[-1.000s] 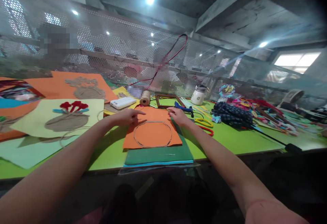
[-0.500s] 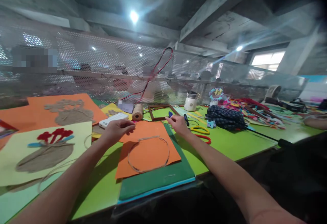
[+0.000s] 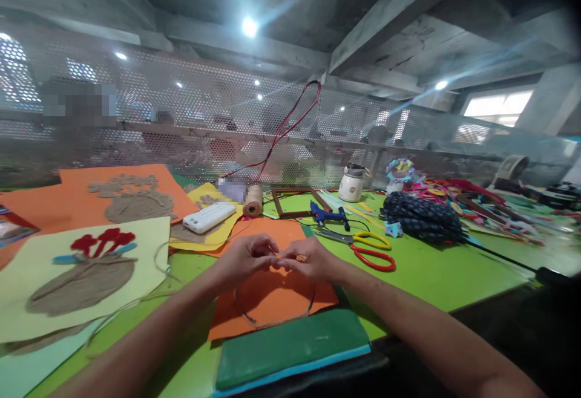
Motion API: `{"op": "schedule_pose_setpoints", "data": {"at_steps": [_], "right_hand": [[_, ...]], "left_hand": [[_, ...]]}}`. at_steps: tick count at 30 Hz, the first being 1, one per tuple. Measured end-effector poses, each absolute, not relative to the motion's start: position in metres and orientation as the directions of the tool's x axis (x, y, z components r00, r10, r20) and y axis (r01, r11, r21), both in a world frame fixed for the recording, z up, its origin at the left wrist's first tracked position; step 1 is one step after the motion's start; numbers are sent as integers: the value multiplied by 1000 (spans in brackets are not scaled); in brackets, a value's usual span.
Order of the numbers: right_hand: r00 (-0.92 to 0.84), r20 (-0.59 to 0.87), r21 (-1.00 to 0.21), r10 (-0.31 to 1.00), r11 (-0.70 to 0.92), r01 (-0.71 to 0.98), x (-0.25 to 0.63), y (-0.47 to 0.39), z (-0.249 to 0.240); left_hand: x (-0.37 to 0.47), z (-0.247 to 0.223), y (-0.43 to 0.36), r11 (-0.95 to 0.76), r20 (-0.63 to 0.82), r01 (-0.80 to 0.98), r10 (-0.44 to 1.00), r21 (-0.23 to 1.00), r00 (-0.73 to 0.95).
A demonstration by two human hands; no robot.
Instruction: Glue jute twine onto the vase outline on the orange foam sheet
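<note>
My left hand point(image 3: 249, 259) and my right hand point(image 3: 313, 260) meet over an orange sheet of paper point(image 3: 276, 307), fingertips pinched together. Whatever lies between the fingers is too small to make out. Below them, the lower curve of a thin twine loop point(image 3: 249, 319) shows on the orange sheet; its upper part is hidden by the hands. Beneath the orange sheet is a dark green board point(image 3: 295, 346) with a blue edge. To the right of my right hand lie scissors point(image 3: 374, 241) with yellow and red handles and a blue glue gun point(image 3: 325, 213).
A twine spool point(image 3: 253, 200), white power bank point(image 3: 209, 218) and brown frame point(image 3: 299, 192) are behind the hands. Left is a pale yellow sheet point(image 3: 149, 247) with a twine vase picture. A white bottle point(image 3: 351, 186) and dark folded umbrella point(image 3: 422, 218) stand and lie at right.
Both hands have come together from either side, moving toward me over the orange sheet. The scissors and glue gun, partly covered by my right hand before, now show. The view has shifted slightly.
</note>
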State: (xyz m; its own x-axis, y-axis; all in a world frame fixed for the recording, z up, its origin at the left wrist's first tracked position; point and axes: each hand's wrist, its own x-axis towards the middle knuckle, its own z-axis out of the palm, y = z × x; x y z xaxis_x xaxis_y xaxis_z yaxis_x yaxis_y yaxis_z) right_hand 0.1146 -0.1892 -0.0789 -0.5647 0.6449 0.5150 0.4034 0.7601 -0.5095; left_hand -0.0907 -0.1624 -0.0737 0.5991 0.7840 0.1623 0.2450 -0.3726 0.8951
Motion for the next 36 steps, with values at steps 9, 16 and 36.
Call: {"op": "schedule_pose_setpoints", "data": {"at_steps": [9, 16, 36], "right_hand": [[-527, 592, -459, 609, 793, 400, 121, -184, -83], [-463, 584, -558, 667, 744, 367, 121, -181, -84], [105, 525, -649, 845, 317, 692, 191, -118, -72]], "left_hand": [[-105, -68, -156, -285, -36, 420, 791, 861, 611], [-117, -54, -157, -359, -2, 521, 822, 775, 570], [-150, -64, -120, -309, 95, 482, 903, 820, 419]]}}
